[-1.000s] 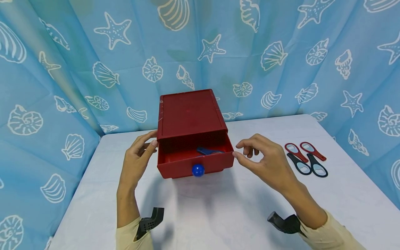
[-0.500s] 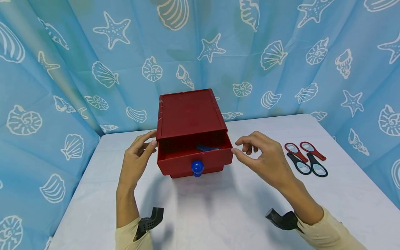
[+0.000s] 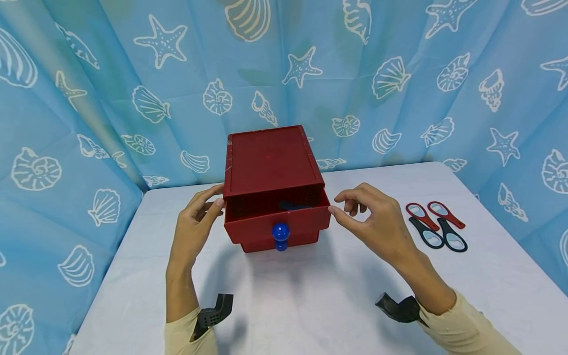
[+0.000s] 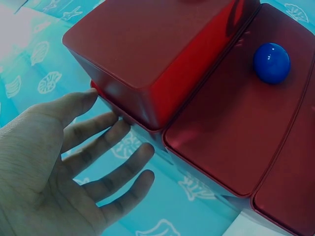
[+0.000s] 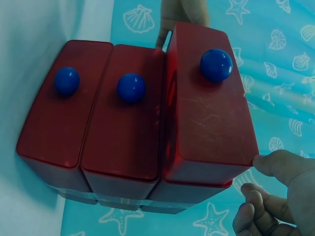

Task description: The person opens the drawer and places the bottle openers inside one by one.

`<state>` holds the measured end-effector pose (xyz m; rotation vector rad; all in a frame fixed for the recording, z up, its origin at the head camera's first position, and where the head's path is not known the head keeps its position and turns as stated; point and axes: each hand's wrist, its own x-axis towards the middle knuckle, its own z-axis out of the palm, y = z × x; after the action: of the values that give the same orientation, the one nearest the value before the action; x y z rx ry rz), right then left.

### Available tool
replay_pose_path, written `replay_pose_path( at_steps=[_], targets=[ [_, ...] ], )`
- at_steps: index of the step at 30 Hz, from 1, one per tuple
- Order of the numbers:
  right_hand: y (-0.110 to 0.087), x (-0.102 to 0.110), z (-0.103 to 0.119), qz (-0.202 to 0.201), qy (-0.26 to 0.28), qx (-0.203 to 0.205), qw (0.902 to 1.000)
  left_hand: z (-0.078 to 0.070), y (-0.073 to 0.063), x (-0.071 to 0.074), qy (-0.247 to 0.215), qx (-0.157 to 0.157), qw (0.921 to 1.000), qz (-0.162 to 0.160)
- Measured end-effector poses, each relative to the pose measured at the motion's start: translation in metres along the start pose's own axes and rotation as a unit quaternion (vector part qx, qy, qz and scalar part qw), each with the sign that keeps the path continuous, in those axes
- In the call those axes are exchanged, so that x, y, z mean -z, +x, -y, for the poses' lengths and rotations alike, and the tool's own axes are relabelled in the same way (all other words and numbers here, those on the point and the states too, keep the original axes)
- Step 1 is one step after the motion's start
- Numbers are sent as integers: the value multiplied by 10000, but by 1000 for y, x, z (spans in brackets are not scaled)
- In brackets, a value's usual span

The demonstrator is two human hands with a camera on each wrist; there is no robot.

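A dark red drawer cabinet (image 3: 271, 158) stands mid-table with its top drawer (image 3: 253, 230) pulled partway out. Its front bears a blue knob (image 3: 280, 230). A dark blue object (image 3: 293, 205) lies inside, half hidden by the drawer front. My left hand (image 3: 188, 231) rests along the cabinet's left side, fingers spread and loosely bent, thumb tip by the rim. With my right hand (image 3: 383, 229) I touch the drawer's front right corner at the thumb tip (image 5: 263, 162); the other fingers curl loosely and hold nothing. Two lower drawers, their blue knobs seen in the right wrist view, are closed.
On the right of the white table lie two red and two black flat tools (image 3: 443, 227) with round heads and handles, resembling bottle openers. A blue curtain (image 3: 186, 98) with white shell and starfish prints hangs close behind and beside the table.
The top drawer has slid back some way into the cabinet, uncovering the second knob below it. My right thumb has moved back with its corner; my left hand has stayed in place.
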<state>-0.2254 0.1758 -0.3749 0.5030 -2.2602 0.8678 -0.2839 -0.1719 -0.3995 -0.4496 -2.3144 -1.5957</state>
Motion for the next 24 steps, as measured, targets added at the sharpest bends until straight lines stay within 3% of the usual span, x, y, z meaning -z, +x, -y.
replay_pose_path(
  at_steps=[15,24],
  targets=[
    [3,-6,-3,-24,14,-103,9999,0,0,0,-28,-15,10000,6],
    [8,-8,-7,-130,3,102,9999,0,1,1,-29,44,10000,48]
  ],
)
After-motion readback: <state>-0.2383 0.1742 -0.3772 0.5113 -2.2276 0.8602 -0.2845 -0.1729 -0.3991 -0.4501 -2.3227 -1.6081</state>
